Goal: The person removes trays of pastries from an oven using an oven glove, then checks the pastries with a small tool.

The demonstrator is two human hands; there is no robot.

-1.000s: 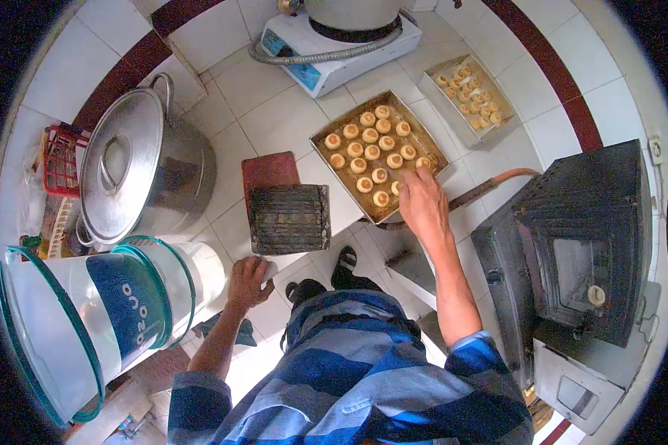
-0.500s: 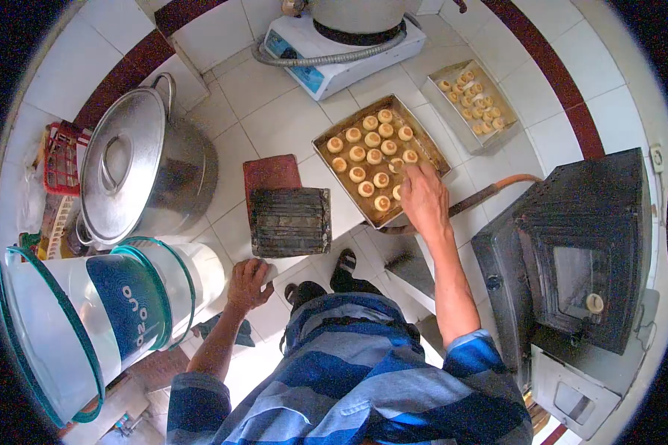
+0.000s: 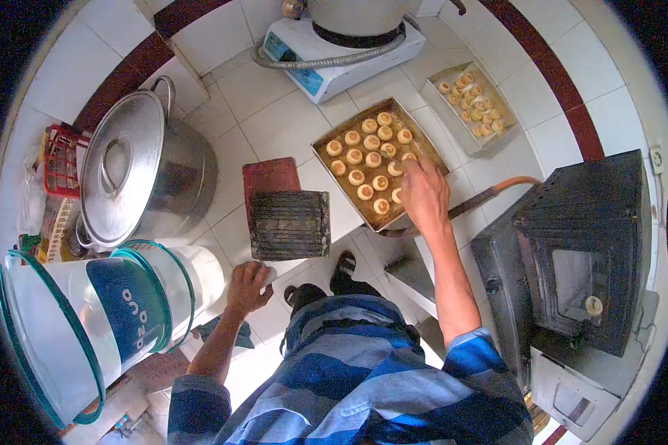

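Observation:
My right hand (image 3: 425, 194) reaches over a metal baking tray (image 3: 325, 145), fingers bent and drawn together close to the pastries. Whatever lies between the fingertips is hidden. Several small round pastries (image 3: 380, 183) with browned tops stand in rough rows in the tray. One pastry (image 3: 395, 169) sits right beside my fingertips. My left hand (image 3: 249, 288) rests at the front edge of the white tiled counter (image 3: 271, 119), fingers laid over it and slightly apart, holding nothing that I can see. Near it lie a dark ridged slab (image 3: 290, 224) and a reddish flat pad (image 3: 272, 176).
A second tray (image 3: 490, 146) of pastries is at the back right. Behind stands a scale-like white appliance (image 3: 334, 70) bearing a large pot (image 3: 356, 16). A lidded steel pot (image 3: 189, 174) and plastic buckets (image 3: 59, 334) fill the left; a black oven (image 3: 579, 245) stands right.
My right fingertips have shifted slightly, and the pastries beside them show in different positions. My left hand stays at the counter edge.

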